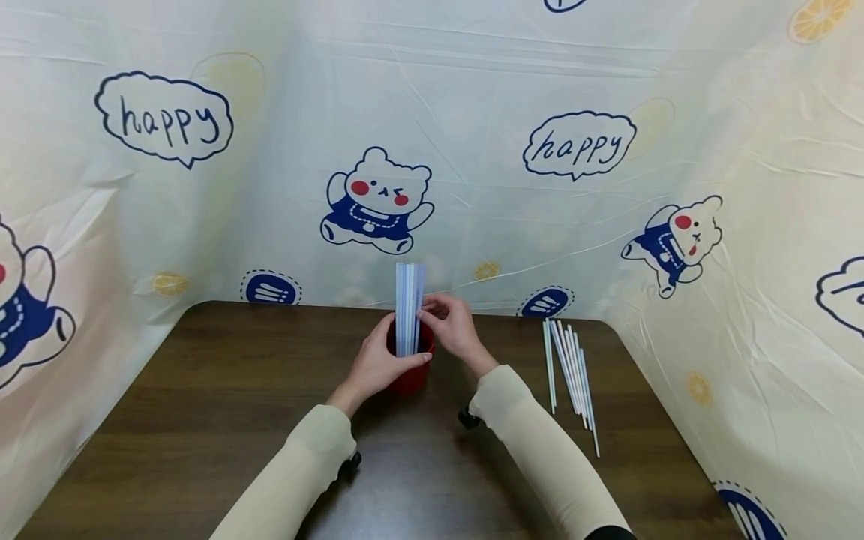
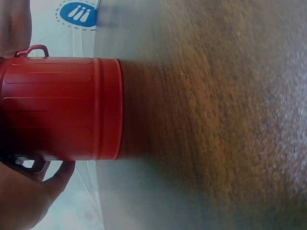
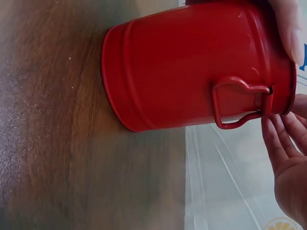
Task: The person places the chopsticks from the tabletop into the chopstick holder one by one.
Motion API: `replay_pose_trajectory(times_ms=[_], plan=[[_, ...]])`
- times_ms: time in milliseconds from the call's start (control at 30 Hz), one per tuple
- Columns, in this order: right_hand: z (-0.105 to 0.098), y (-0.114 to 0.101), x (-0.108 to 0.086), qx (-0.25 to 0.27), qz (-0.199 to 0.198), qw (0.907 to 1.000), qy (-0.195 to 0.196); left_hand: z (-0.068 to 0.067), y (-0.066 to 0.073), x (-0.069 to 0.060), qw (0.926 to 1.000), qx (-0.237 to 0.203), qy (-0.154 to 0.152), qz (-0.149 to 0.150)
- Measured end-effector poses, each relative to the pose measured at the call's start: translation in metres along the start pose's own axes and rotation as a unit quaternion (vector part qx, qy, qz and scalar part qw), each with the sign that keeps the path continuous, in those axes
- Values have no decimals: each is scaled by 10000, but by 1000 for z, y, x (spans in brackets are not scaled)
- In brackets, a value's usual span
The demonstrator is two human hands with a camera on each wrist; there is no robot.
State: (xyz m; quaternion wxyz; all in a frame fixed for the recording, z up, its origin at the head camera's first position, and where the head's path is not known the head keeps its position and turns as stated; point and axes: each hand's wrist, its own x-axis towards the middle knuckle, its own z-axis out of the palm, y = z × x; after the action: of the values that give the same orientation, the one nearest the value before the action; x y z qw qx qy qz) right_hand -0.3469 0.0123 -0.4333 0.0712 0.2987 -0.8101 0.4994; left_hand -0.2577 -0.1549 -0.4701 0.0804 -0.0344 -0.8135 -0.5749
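– What are the hands busy with?

– The left hand (image 1: 380, 358) grasps a red cup (image 1: 409, 382) standing on the table (image 1: 202, 420). Its thumb lies along the near rim and its fingers curl round the side. The straws (image 1: 408, 307), pale blue and white, stand upright in the cup, just beyond that thumb and rising well above it.

– And the right hand (image 1: 454, 328)?

– Across the cup from the left fingers. Its thumb and forefinger appear to pinch straws at the bundle's right edge, above the rim. The other fingertips come right up to the cup's handle (image 3: 217, 105); touching or not, I cannot tell.

– Which step would you call this?

– Settling straws into the cup, I judge: one hand steadies, the other lines them up. How many the right fingers hold is too small to make out.

– Are there others?

– Yes, loose straws (image 1: 572, 367) lie on the table, well apart from the right fingers, out to their right, in a rough fan.

– So what does the next move call for?

– In my view, letting go of the pinched straws, then a reach rightward for the loose ones, with the left grip firm so the cup doesn't tip.
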Motion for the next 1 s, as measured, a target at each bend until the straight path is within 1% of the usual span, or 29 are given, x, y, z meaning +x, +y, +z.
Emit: replay_pose_trajectory(times_ms=[133,233,367,533,667,800,1000], plan=[[-3,1,-3,69,58,9998,-153,-1,0,0,10000,-4,-16,-42],[-10,2,-7,42,159,9997,-189,-1,1,-1,9999,20,-18,-112],[-27,4,-10,-118,220,9996,-138,-2,2,-2,9998,50,-7,-194],[-54,13,-12,-609,261,9976,-192,-3,4,-2,9996,80,-7,-259],[-74,23,-14,-1138,356,9925,-259,-4,4,-1,9995,128,-11,-286],[-93,38,-19,-1524,508,9868,-197,-4,4,0,9994,161,-33,-306],[-118,65,-34,-1864,1098,9761,-202,-1,2,0,9994,139,-106,-303]])
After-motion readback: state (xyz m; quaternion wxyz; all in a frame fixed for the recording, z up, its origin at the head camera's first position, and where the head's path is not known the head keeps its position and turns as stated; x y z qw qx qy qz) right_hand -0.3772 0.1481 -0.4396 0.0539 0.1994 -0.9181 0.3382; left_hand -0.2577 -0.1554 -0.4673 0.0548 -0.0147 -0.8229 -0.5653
